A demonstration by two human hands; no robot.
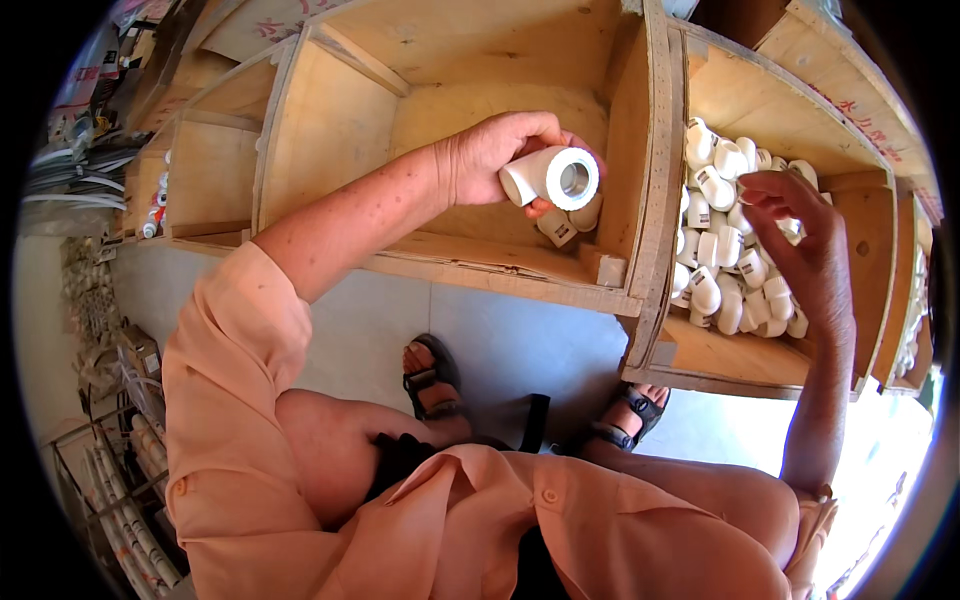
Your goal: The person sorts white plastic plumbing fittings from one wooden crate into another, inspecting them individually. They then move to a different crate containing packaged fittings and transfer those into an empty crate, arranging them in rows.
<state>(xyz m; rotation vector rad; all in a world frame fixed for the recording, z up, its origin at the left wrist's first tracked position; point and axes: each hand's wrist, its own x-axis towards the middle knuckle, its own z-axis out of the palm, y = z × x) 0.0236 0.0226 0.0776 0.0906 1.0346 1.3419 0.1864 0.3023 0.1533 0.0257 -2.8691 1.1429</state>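
Note:
My left hand [517, 154] grips a white plastic pipe elbow [529, 176] with a ribbed collar around its open end, which faces up toward me. It is over a wooden bin [465, 112]. Beneath it, a couple of white pipe fittings [556, 227] lie in that bin's front right corner, partly hidden by the held elbow and my fingers. My right hand [795, 217] hovers over the bin to the right, its fingers curled and apart. No fitting shows between those fingers. Below it is a heap of white elbow fittings [727, 247], several bearing small dark labels.
A thick wooden divider [654, 150] separates the two bins. Farther left is another wooden bin [214, 169], and at the far right another bin [911, 330] holds white pieces. Bundled pipes [124, 510] lie at lower left. My sandalled feet rest on the grey tiled floor [517, 330].

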